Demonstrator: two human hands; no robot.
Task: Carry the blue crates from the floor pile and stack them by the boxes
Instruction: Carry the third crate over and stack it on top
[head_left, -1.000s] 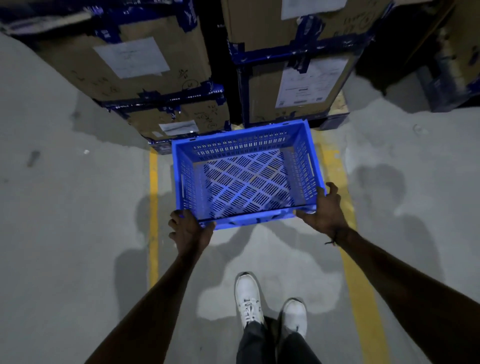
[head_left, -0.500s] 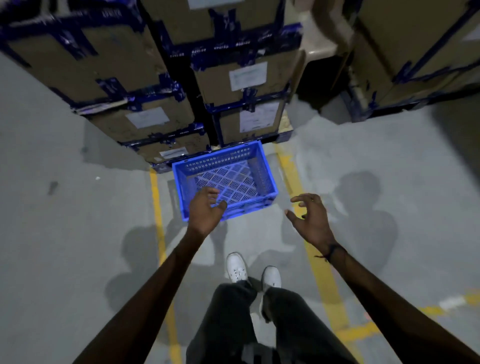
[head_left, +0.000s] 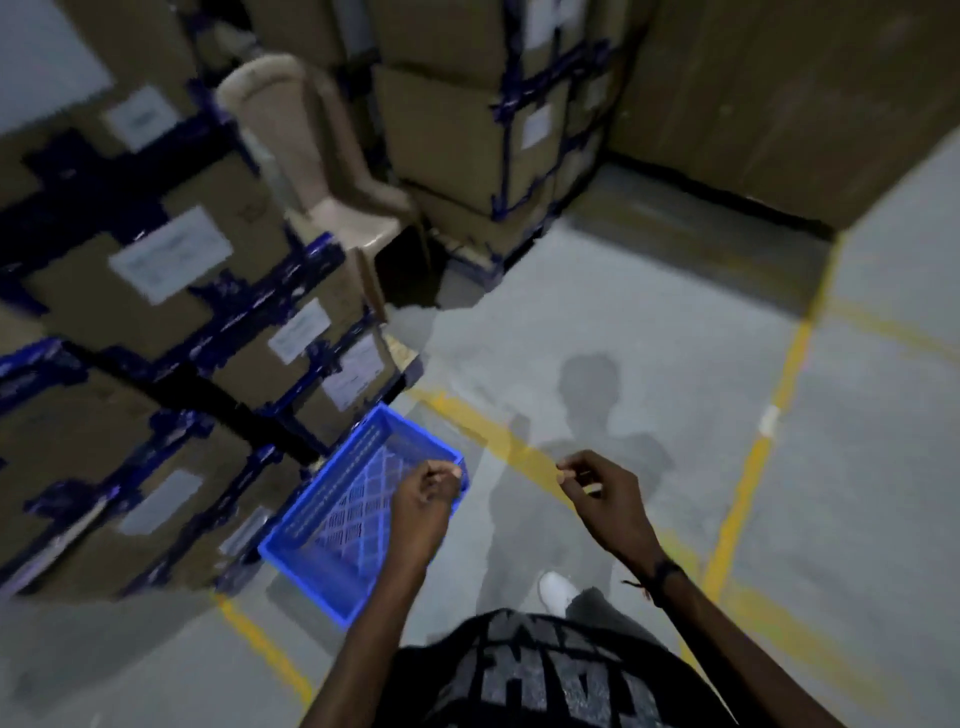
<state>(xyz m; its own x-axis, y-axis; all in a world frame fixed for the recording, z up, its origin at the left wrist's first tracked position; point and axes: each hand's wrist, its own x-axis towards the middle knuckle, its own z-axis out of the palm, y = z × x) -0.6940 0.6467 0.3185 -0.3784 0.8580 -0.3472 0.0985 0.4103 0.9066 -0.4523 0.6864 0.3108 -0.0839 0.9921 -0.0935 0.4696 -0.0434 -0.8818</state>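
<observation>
One blue crate (head_left: 358, 514) sits on the grey floor (head_left: 649, 322), its far long side just beside the bottom row of cardboard boxes (head_left: 171, 332), which are bound with dark blue tape and carry white labels. We note that the crate is empty, its perforated base visible, and that it lies across a yellow floor line (head_left: 498, 441). Neither of our hands touches it. Our left hand (head_left: 423, 501) hangs above the crate's near edge with fingers loosely curled and nothing in them. Our right hand (head_left: 605, 493) is raised well to the right of the crate, over the floor, fingers likewise loosely bent and empty. A dark band (head_left: 662, 574) circles the right wrist. A beige plastic chair (head_left: 317, 171) stands between two box stacks. One white shoe (head_left: 556, 592) shows below our hands.
</observation>
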